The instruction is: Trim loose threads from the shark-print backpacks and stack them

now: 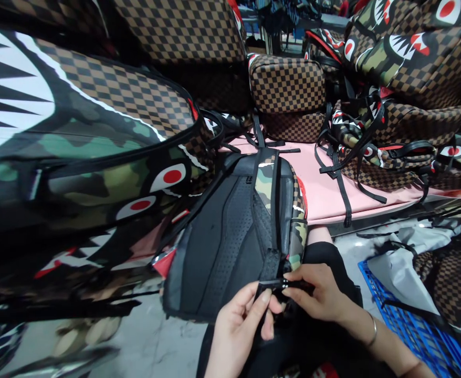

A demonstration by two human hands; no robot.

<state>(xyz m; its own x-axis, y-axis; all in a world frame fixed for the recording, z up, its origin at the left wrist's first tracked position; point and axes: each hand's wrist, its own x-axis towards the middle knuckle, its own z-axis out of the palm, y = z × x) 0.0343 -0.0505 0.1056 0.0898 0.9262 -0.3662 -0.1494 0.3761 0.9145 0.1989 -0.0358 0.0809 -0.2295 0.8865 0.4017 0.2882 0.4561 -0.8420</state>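
A backpack [230,231] with a black padded back panel leans across the lap, its back side facing up. One shoulder strap [268,205] with a camouflage lining runs down it toward both hands. My left hand [246,315] is closed, thumb and fingers pinching the black webbing [262,294] at the strap's lower end. My right hand [319,294] is beside it, also closed, its thumb and finger around a small dark piece with shiny spots that touches or overlaps the webbing. What that piece is, I cannot make out.
Large checkered bags with shark faces [112,115] crowd the left. More checkered bags [287,84] stand on the pink surface [321,184] and pile up at right. A blue crate [407,315] holding bags is on the floor at lower right.
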